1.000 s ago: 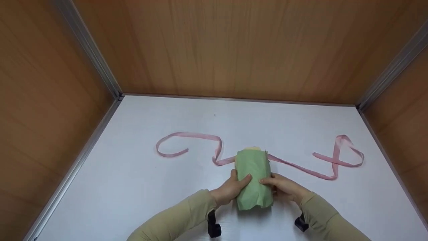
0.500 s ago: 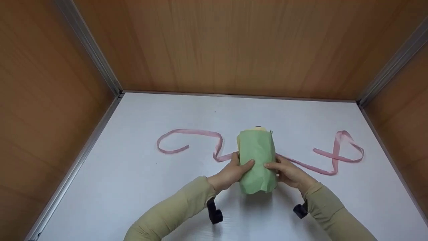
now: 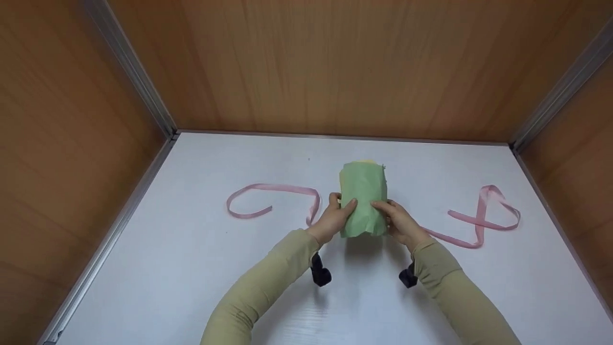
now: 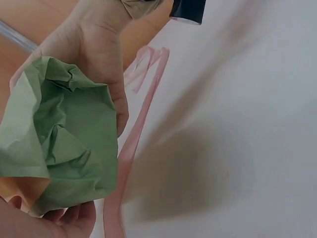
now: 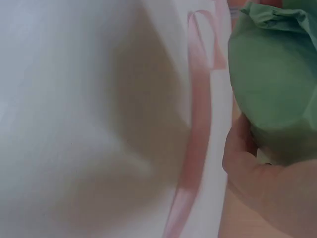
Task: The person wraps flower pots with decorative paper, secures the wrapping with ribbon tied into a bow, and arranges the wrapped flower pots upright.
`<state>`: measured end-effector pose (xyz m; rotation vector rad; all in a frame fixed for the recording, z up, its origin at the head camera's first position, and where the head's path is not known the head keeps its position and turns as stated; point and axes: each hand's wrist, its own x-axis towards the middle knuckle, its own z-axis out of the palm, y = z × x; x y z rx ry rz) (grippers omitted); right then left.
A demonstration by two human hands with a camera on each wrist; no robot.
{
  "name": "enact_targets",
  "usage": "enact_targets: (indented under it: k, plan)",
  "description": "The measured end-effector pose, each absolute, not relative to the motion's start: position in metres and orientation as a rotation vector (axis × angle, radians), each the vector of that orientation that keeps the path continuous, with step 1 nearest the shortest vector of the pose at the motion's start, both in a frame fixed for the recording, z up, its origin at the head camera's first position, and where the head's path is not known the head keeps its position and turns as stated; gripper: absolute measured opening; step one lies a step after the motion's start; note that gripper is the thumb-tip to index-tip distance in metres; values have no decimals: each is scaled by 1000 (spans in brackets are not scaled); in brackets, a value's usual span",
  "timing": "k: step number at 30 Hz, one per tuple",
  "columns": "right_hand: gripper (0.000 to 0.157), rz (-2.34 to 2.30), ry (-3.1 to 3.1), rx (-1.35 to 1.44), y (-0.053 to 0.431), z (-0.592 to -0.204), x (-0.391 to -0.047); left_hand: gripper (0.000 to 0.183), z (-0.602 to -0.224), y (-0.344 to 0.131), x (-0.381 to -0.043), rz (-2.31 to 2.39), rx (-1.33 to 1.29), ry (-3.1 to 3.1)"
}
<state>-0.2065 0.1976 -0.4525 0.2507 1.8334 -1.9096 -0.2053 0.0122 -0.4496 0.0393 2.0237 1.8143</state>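
Note:
A bundle wrapped in green paper (image 3: 365, 184) is lifted over the white table, its shadow lying below it. Yellowish paper shows along its far and left edges. My left hand (image 3: 331, 218) grips its left side, thumb across the front. On the opposite side my right hand (image 3: 401, 224) holds it the same way, with fingers behind. In the left wrist view the near end of the green paper (image 4: 74, 129) is crumpled and folded inward. What the paper wraps is hidden. A long pink ribbon (image 3: 285, 188) lies on the table beneath, its middle covered by the hands and bundle.
The white table (image 3: 191, 268) is bounded by wood-grain panels (image 3: 306, 67) at the back and both sides, with metal strips along the edges. The ribbon's right end forms a loop near the right side. Black wrist cameras hang under both wrists.
Both hands have raised the green bundle off the table and carried it forward, away from the body, over the ribbon. The ribbon's ends stay where they were.

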Motion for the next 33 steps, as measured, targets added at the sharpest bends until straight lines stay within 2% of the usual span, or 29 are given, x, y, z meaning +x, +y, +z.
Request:
enact_targets:
  k: [6, 20, 33]
  plan:
    - [66, -1919, 1852, 335, 194, -468, -220, 42, -465, 16, -218, 1828, -19, 2024]
    - [57, -1911, 1834, 290, 192, -488, -222, 44, -484, 13, -218, 1760, -55, 2085]
    - [76, -1770, 1909, 276, 198, -487, -226, 45, -489, 5, -227, 1627, 16, 2215]
